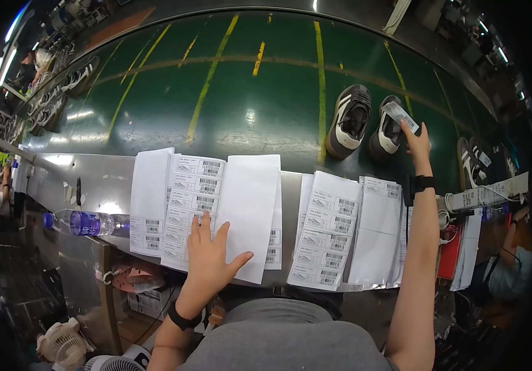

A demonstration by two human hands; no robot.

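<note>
My right hand [419, 143] pinches a small white barcode label [400, 116] over the opening of a dark sneaker [384, 137] with white stripes and a white heel. To its left stands the matching sneaker [349, 123], toe pointing away. With fingers spread, my left hand [214, 256] rests over a sheet of printed labels [195, 185], its thumb over the neighbouring blank white sheet [253, 210]. Another stack of label sheets [325, 232] lies between my two arms. Beside it, partly behind my right forearm, is a mostly blank sheet [374, 247] with one label at its top.
A green belt [260, 111] with yellow lines runs beyond the metal ledge [105, 173]. More shoes stand at its left [46, 111] and right [473, 162]. A purple-labelled bottle [87, 223] lies on the ledge. Below are a fan [65, 343] and, right, a red folder [449, 250].
</note>
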